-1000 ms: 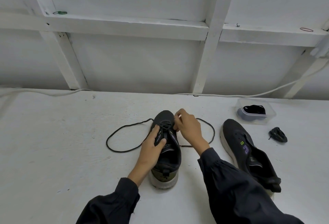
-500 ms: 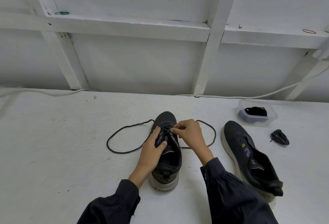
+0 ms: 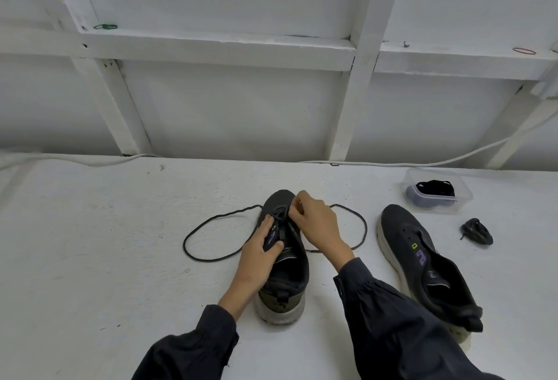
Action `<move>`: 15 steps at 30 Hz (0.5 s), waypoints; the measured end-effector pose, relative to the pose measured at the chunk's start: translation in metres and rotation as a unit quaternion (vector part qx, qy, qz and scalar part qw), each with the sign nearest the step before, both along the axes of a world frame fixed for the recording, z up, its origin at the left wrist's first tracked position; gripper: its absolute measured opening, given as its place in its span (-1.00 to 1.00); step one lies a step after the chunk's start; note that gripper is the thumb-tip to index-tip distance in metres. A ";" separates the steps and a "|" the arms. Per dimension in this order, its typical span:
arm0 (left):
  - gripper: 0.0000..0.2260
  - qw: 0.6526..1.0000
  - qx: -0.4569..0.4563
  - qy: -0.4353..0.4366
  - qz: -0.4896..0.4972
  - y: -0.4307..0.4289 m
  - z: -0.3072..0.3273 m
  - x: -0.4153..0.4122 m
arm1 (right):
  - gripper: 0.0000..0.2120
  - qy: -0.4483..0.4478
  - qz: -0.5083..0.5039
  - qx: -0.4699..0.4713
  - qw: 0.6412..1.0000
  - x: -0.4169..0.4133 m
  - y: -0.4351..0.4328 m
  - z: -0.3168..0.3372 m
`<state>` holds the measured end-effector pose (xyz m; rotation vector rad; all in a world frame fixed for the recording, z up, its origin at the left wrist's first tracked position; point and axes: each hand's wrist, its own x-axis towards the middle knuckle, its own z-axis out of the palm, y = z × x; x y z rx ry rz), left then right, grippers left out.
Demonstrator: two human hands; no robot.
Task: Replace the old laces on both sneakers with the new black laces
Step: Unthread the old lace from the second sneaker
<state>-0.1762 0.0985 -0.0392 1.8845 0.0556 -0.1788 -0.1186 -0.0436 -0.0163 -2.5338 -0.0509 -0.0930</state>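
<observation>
**Listener:** Where is the shoe being worked on, and what are the hands doing?

**Describer:** A dark sneaker (image 3: pixel 290 274) stands at the middle of a white table (image 3: pixel 90 258), toe to twelve o'clock and heel to six. The left hand (image 3: pixel 259 249) holds its upper from nine o'clock, with the thumb across the tongue and the fingers against the eyelet side. The right hand (image 3: pixel 317 225), fingers bunched tight, pinches a black lace (image 3: pixel 211 224) at the eyelets nearest the toe. The lace crosses the shoe only there. Its two ends trail in wide loops on the table, one towards nine o'clock and one towards three.

**Listener:** And the other shoe?

**Describer:** The second sneaker (image 3: pixel 422 262) lies at three o'clock, well apart, with no lace showing. Past it, at about two o'clock, a coiled lace bundle (image 3: pixel 477 231) sits on the table. A clear plastic tub (image 3: pixel 463 198) behind it holds more dark laces (image 3: pixel 434 187). I cannot tell old laces from new.

**Listener:** What could go wrong from here?

**Describer:** As I judge it, the loose loops are the main risk. A hard pull on one side could drag the other end back through its eyelet, or leave the ends uneven. The right wrist (image 3: pixel 341 255) lies over part of the three o'clock loop and could snag it. If the left thumb slackens, the sneaker may tip or slide under the tug. With similar black laces nearby, the wrong one could go into the second shoe.
</observation>
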 end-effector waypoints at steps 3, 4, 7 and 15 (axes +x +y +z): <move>-0.45 1.000 -0.002 0.002 0.002 -0.001 -0.001 0.000 | -0.85 0.063 0.000 0.151 0.987 -0.001 -0.016 -0.001; -0.46 1.000 -0.002 0.002 0.002 -0.001 -0.001 0.000 | -0.87 0.086 0.002 0.189 0.978 -0.003 -0.020 0.000; -0.46 1.000 -0.004 0.004 0.007 -0.001 -0.001 0.001 | -0.94 0.101 0.007 0.218 0.971 -0.008 -0.022 0.001; -0.46 1.000 0.004 0.005 0.003 -0.001 0.000 0.000 | -0.93 0.063 -0.048 0.245 0.966 0.001 -0.015 -0.002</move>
